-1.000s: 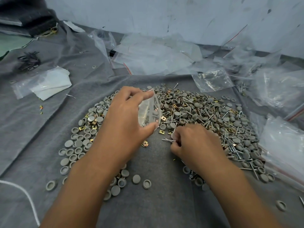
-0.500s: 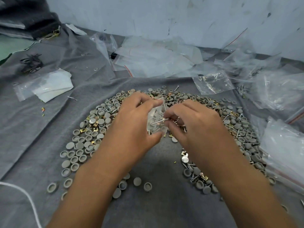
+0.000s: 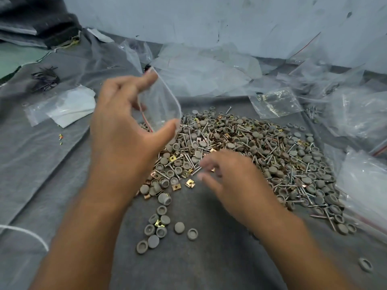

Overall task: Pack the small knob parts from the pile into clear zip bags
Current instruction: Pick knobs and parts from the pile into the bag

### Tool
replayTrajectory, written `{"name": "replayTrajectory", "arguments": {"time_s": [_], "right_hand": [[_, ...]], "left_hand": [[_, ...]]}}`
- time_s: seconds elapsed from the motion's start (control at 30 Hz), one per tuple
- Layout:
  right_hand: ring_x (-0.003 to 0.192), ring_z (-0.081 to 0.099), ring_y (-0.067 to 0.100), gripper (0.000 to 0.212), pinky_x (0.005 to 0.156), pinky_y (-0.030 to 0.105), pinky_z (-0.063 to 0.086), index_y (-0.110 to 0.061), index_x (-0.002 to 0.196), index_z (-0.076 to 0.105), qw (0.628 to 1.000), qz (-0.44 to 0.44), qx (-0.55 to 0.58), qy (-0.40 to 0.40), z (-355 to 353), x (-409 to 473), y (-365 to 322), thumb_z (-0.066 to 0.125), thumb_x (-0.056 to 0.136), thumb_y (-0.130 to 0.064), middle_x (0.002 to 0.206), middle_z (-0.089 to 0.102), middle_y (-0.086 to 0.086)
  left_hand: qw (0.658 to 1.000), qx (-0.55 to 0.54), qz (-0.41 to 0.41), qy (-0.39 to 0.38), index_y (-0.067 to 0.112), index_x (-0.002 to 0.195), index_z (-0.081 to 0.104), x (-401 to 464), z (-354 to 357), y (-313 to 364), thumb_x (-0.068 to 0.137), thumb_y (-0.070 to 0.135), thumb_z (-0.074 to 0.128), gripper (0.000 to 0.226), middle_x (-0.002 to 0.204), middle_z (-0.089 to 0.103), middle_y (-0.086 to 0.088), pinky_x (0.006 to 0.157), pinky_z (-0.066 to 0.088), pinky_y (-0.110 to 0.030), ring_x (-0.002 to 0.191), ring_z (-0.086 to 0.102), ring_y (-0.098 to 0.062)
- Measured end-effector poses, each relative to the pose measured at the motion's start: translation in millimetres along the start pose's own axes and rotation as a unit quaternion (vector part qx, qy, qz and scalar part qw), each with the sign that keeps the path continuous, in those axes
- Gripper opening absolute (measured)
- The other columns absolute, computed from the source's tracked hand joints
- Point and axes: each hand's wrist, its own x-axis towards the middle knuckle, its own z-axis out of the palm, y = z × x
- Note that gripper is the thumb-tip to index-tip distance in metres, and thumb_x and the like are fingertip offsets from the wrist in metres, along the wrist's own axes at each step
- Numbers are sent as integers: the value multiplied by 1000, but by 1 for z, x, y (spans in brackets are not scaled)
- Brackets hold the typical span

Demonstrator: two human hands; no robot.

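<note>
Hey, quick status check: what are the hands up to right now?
Left hand holds clear zip bag open above the pile. Right hand blurred, low over the pile's near edge; hold unclear. Nothing in the way.

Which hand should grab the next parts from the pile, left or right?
Right. The right hand hovers low over the near edge of the pile, fingers loose and apparently holding nothing, though it is blurred. The left hand is occupied, pinching the clear zip bag open above the pile.
</note>
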Motion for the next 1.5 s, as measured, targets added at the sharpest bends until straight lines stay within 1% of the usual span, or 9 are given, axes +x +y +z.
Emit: {"name": "replayTrajectory", "arguments": {"time_s": [0.23, 0.4, 0.53, 0.7, 0.8, 0.93, 1.17, 1.37, 1.5], "right_hand": [[101, 52, 6, 16, 85, 34, 51, -36, 110, 59, 997, -35, -37, -62, 22, 1, -4, 64, 96, -40, 105, 56, -18], [101, 53, 9, 17, 83, 36, 51, -31, 117, 56, 996, -54, -24, -63, 24, -3, -5, 52, 101, -28, 108, 56, -13], [103, 48, 8, 25, 82, 30, 46, -33, 115, 47, 998, -46, -23, -33, 29, -5, -10, 59, 97, -45, 110, 50, -14], [103, 54, 8, 28, 91, 35, 50, -33, 120, 51, 998, -17, 53, -39, 32, -2, -5, 67, 97, -30, 110, 57, -13], [103, 53, -3, 30, 93, 22, 48, -34, 124, 55, 995, -44, 81, -36, 26, -5, 2, 65, 98, -25, 110, 54, -20], [103, 56, -10, 31, 85, 4, 43, -34, 115, 61, 987, -75, 133, 57, 10, -6, 3, 73, 92, -18, 107, 58, -24], [99, 72, 16, 27, 77, 34, 58, -33, 107, 66, 907, -99, 372, 170, -20, -4, -13, 75, 89, -14, 103, 73, -10], [98, 68, 1, 30, 81, 12, 48, -23, 114, 69, 935, -186, 174, 245, -26, 1, -26, 79, 88, -12, 106, 71, -15], [94, 69, 4, 22, 75, 15, 49, -23, 108, 69, 934, -157, 206, 246, -24, 1, -21, 78, 90, -14, 101, 71, -14]], "left_hand": [[996, 39, 13, -76, 22, 139, 55, -6, 8, 1, 73, 20, 85, 72, 118, 43, 12, 83, 32, 2, 84, 45, 0], [994, 50, 9, -95, 23, 139, 57, -5, 9, -2, 72, 20, 87, 73, 117, 47, 11, 83, 27, 5, 85, 47, 0], [994, 46, 12, -97, 22, 138, 58, -6, 12, -1, 71, 18, 88, 73, 117, 47, 11, 83, 26, 5, 86, 49, -4], [993, 46, 23, -105, 20, 137, 59, -11, 15, 1, 71, 16, 87, 71, 117, 49, 9, 85, 28, 3, 88, 47, -4], [992, 48, 23, -113, 20, 137, 59, -13, 15, 1, 72, 18, 87, 71, 117, 49, 10, 86, 29, 2, 86, 45, -1], [991, 53, 21, -119, 22, 138, 58, -14, 13, 1, 72, 20, 86, 73, 118, 49, 10, 87, 30, 2, 85, 47, 0], [987, 42, 43, -149, 25, 137, 59, -19, 17, 11, 71, 20, 87, 72, 121, 50, 10, 90, 33, -4, 95, 44, 1], [985, 24, 61, -160, 24, 133, 62, -19, 16, 17, 72, 21, 84, 65, 121, 52, 8, 91, 36, -8, 98, 49, 0], [985, 30, 51, -164, 24, 137, 59, -17, 9, 9, 71, 22, 87, 71, 119, 51, 10, 87, 32, 1, 90, 50, 5]]}}
